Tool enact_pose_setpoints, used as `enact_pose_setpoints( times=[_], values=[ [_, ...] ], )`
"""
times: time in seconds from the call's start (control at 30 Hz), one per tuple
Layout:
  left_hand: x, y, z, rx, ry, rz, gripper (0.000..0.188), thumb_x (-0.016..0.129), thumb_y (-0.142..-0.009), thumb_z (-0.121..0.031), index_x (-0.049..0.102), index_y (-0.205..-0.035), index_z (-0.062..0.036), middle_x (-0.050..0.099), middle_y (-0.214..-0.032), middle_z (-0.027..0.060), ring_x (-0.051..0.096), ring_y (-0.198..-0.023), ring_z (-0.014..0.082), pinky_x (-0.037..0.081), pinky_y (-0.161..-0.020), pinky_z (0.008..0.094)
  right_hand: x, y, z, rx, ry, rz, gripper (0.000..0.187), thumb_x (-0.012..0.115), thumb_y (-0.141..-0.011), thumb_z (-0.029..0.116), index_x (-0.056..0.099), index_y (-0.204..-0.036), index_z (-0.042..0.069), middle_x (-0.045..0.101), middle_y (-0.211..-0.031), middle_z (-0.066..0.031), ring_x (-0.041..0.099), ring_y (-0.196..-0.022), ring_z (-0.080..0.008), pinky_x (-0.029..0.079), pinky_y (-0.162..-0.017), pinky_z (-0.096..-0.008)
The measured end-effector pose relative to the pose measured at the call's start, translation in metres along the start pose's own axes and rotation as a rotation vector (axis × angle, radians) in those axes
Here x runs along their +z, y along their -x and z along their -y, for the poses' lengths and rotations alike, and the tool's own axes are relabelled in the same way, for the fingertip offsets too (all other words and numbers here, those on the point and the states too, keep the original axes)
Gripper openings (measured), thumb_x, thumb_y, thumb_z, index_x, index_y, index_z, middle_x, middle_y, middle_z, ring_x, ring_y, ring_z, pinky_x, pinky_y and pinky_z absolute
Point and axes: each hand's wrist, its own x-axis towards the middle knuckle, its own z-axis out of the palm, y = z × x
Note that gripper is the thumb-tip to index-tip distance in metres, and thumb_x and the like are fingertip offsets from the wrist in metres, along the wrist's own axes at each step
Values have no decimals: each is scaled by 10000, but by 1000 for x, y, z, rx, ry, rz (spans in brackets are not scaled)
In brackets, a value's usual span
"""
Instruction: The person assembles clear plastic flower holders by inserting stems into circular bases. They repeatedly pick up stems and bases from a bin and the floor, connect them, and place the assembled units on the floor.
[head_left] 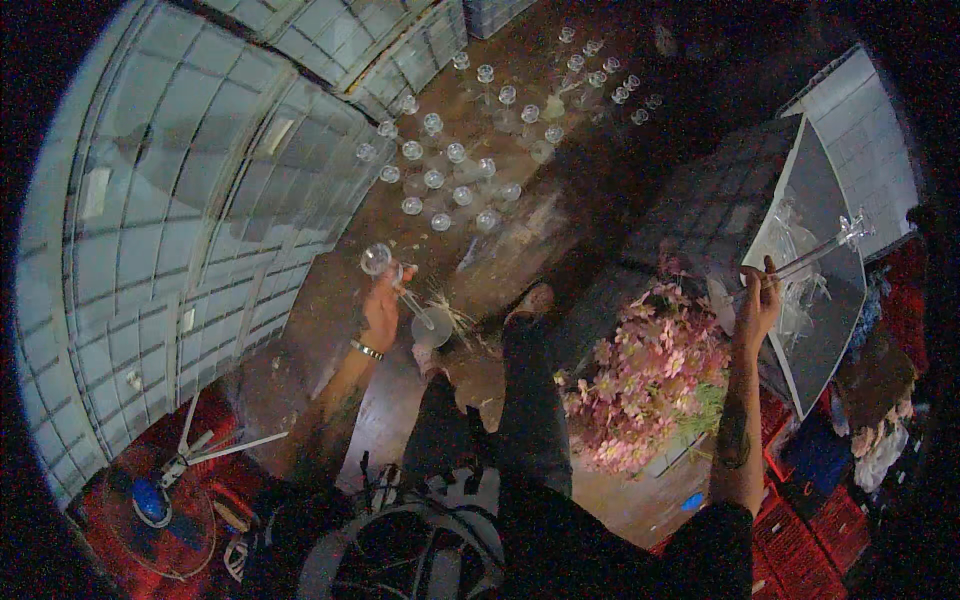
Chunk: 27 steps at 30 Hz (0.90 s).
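Observation:
My left hand is closed round the stem of a clear long-stemmed candle holder. Its small cup points up and away, and its round base hangs near my feet. On the right, my right hand grips another clear stemmed holder, tilted across an open-topped box with pale walls. Inside that box lies a jumble of clear pieces, too blurred to tell apart. Several similar clear holders stand upright on the brown floor ahead.
Pink flowers are bunched between my legs and the box. Pale gridded panels line the left side. A folding metal stand is at lower left. Red crates stand at lower right. Dry stalks lie near my feet.

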Motion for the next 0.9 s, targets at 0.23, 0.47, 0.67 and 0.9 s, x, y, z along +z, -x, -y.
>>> enact_pose_setpoints(
  times=[0.23, 0.47, 0.67, 0.9],
  values=[
    [-37, -76, 149, 199, -1047, -129, 502, 708, -853, -336, 529, -1245, -79, 646, -1171, 108, 617, -1081, 283, 460, -931, 397, -1, -55, -113, 94, 266, 146, 359, 566, -980, 300, 665, -1102, -23, 668, -1030, -89, 586, -839, -217, 475, -780, -343],
    [-13, -140, 262, -20, -1187, 14, 638, 773, -762, -382, 525, -1303, -151, 682, -1077, 152, 665, -981, 361, 527, -839, 422, -46, -46, -109, 183, 681, 144, 432, 608, -954, 358, 638, -1159, -22, 682, -1099, -174, 643, -991, -290, 476, -889, -382],
    [-104, -183, 369, 83, -1001, 68, 671, 816, -702, -295, 541, -1288, -121, 669, -1097, 155, 647, -1011, 360, 521, -842, 405, -41, -62, -146, 152, 657, 118, 392, 603, -950, 366, 678, -1017, -13, 680, -921, -146, 607, -761, -272, 493, -718, -372],
    [-23, -197, 303, 7, -1137, 205, 746, 836, -648, -290, 504, -1262, -28, 607, -1186, 213, 576, -1133, 383, 471, -940, 442, -135, -61, -172, -219, 1142, 291, 362, 579, -964, 304, 678, -1085, -22, 678, -904, -86, 580, -742, -186, 479, -714, -342]
  ],
)
